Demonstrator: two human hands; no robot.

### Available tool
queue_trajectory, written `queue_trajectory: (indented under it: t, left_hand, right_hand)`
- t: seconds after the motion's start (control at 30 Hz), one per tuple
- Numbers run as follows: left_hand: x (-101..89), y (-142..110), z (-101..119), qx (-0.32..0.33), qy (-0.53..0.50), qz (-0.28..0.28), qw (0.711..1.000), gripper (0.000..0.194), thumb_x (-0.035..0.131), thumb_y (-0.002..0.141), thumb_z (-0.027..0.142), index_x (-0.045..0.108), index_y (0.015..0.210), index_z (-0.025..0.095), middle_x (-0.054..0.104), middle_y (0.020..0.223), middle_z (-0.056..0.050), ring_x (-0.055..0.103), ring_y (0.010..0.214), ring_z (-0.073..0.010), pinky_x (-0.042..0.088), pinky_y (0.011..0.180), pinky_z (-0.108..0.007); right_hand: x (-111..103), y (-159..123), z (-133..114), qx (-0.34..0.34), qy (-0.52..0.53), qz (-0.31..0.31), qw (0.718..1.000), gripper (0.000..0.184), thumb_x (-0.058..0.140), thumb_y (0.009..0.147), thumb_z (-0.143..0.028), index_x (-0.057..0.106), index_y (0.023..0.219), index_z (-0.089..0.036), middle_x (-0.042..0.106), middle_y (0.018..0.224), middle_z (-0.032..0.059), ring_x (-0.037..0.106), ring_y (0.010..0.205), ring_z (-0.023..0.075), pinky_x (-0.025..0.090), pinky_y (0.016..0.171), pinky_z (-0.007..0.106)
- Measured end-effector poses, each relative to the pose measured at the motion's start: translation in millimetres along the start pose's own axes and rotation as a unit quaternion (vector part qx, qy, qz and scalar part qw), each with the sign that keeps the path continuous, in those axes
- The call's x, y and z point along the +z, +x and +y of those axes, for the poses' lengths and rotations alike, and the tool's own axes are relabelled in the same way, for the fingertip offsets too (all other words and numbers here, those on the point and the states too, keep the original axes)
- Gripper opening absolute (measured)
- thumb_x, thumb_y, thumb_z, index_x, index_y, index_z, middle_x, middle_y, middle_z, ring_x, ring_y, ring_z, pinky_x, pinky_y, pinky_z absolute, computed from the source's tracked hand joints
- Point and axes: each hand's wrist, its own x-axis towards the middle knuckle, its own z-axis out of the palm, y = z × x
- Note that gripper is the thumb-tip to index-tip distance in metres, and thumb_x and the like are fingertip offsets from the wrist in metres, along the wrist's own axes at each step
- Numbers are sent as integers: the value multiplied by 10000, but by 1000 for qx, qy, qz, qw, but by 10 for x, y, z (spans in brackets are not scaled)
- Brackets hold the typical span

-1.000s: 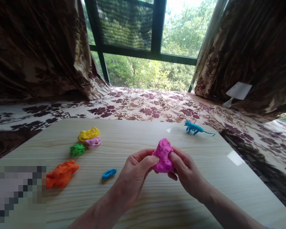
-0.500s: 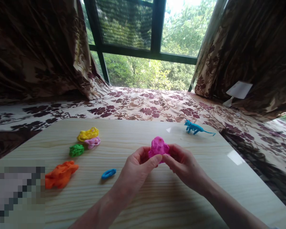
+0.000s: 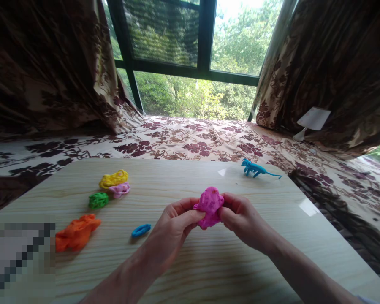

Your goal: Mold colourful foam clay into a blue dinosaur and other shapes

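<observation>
A flattened, uneven lump of pink modelling clay [image 3: 210,205] is held up between both hands above the table. My left hand [image 3: 180,217] pinches its left edge, thumb in front and fingers behind. On the opposite edge, my right hand [image 3: 237,213] grips the clay between thumb and curled fingers. A small blue clay ring [image 3: 141,230] lies on the tabletop left of my left forearm. Farther left are an orange clay lump [image 3: 77,233], a green lump [image 3: 98,200], a yellow piece [image 3: 113,179] and a pale pink piece [image 3: 119,190].
A blue clay animal figure [image 3: 255,168] with a long tail stands near the far right of the pale wooden table [image 3: 183,270]. Beyond lies flowered cloth [image 3: 193,137] before a window. A white lamp [image 3: 313,119] stands at right. The lower left corner is pixelated.
Both thumbs have moved apart from the clay's middle towards its sides, showing more of its lower part. The view has shifted slightly, so the things on the table appear farther left.
</observation>
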Motion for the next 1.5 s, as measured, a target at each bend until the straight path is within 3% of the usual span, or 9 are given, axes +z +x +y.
queue_trajectory:
  t: [0.17,0.3,0.4,0.47,0.53,0.6,0.93,1.33,1.5]
  left_hand:
    - [-42,19,-12,-56,-108,1,993,156,602,717,107,681,848,138,647,759,-44,562,691,-116,467,684,-237]
    - [-97,76,-35,-54,-45,41,997,231,620,735,173,605,965,161,639,854,-56,574,675,-114,474,639,-243]
    - [-105,87,-20,69,114,116,984,319,651,713,215,553,1016,206,596,1000,-54,585,774,-144,478,678,-265]
    - [-87,65,4,194,250,162,935,281,649,709,201,584,981,224,543,1095,-48,558,932,-179,459,788,-287]
    - [-70,40,24,290,362,154,872,216,608,746,181,637,953,235,509,1149,-43,491,1074,-200,396,912,-295]
    - [-68,32,30,316,421,109,843,234,558,790,174,659,987,250,513,1170,-40,453,1133,-202,338,982,-290]
    - [-104,25,62,203,425,-66,880,408,470,868,264,463,1276,241,555,1205,-23,500,1078,-165,369,944,-242]
    - [-114,32,49,143,434,9,889,307,454,869,278,574,1152,261,653,948,11,579,886,-162,416,767,-225]
    - [-114,12,32,107,402,5,909,297,434,871,327,625,1076,228,633,791,0,567,778,-171,417,669,-239]
  right_hand:
    - [-42,10,-31,72,150,-87,982,91,471,737,-152,562,736,-152,391,536,-60,304,464,63,247,444,198]
    - [-67,33,33,92,213,-104,967,93,527,784,-213,580,794,-136,395,540,-61,304,464,55,239,449,193]
    - [-75,64,87,83,176,-95,976,167,531,825,-286,589,812,-129,467,600,-36,365,487,58,276,471,201]
    - [-78,77,108,76,152,-84,982,226,524,839,-344,594,817,-130,484,615,-31,378,486,59,283,474,206]
    - [-83,78,113,71,143,-81,984,259,514,846,-373,598,816,-129,488,618,-29,374,482,60,280,473,209]
    - [-94,67,102,63,142,-89,984,258,511,852,-364,601,805,-127,497,635,-22,372,493,61,275,478,213]
    - [-100,19,33,26,193,-81,977,221,527,864,-313,620,899,-116,460,631,-20,342,541,58,239,499,209]
    - [-53,38,65,-66,-47,44,996,186,596,810,-307,545,932,-176,580,852,22,540,706,123,445,596,249]
    - [-110,-20,-43,-118,-99,-58,986,372,569,829,-232,479,1190,-247,498,1160,47,545,916,142,480,731,264]
